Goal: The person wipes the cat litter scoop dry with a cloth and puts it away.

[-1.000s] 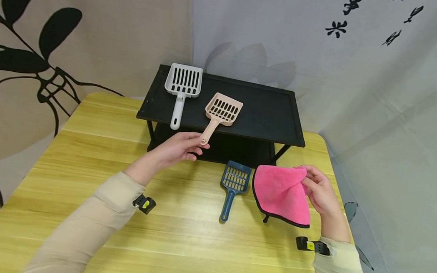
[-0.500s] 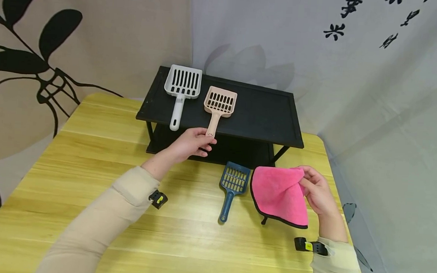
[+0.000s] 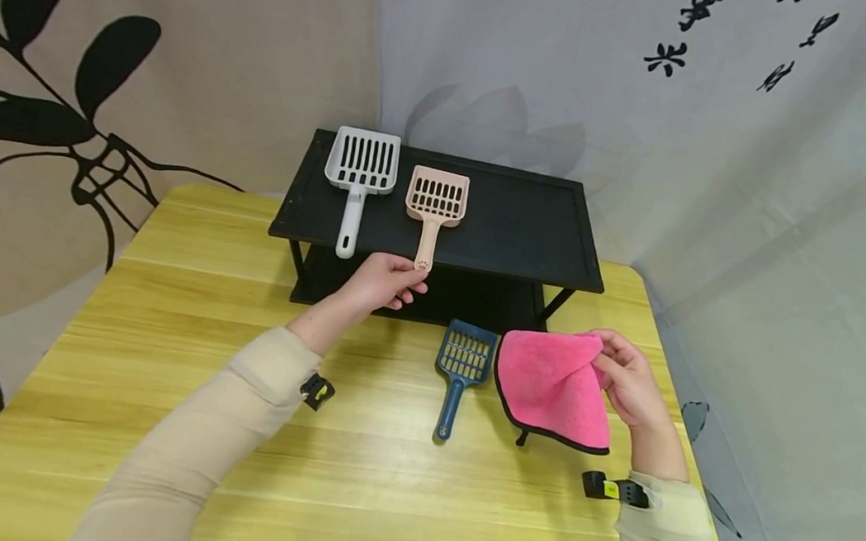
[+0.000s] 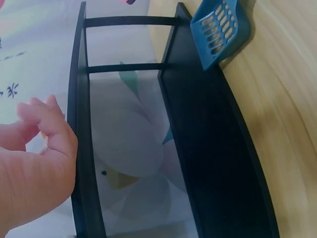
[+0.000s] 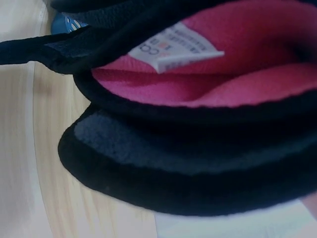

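Note:
My left hand (image 3: 383, 284) pinches the handle end of a beige litter scoop (image 3: 437, 198), whose slotted head lies over the black rack's top shelf. Beside it on that shelf is a white litter scoop (image 3: 363, 163), its handle toward me. In the left wrist view the left hand (image 4: 42, 158) shows at the rack's upper edge. My right hand (image 3: 630, 382) holds up a pink cloth (image 3: 556, 386) with black edging by a bunched corner. Its folds, grey underside and a white label (image 5: 176, 47) fill the right wrist view. A blue litter scoop (image 3: 465, 355) lies on the table left of the cloth.
The two-tier black rack (image 3: 525, 218) stands at the back of the wooden table (image 3: 360, 481). The blue scoop's head is close to the rack's lower shelf (image 4: 208, 144). Fabric curtains (image 3: 764, 208) with printed leaves and characters hang behind and to the right.
My left hand has moved slightly right and away from me, and the beige scoop has turned from slanting right to nearly straight, parallel to the white one. The right hand and cloth stay nearly still.

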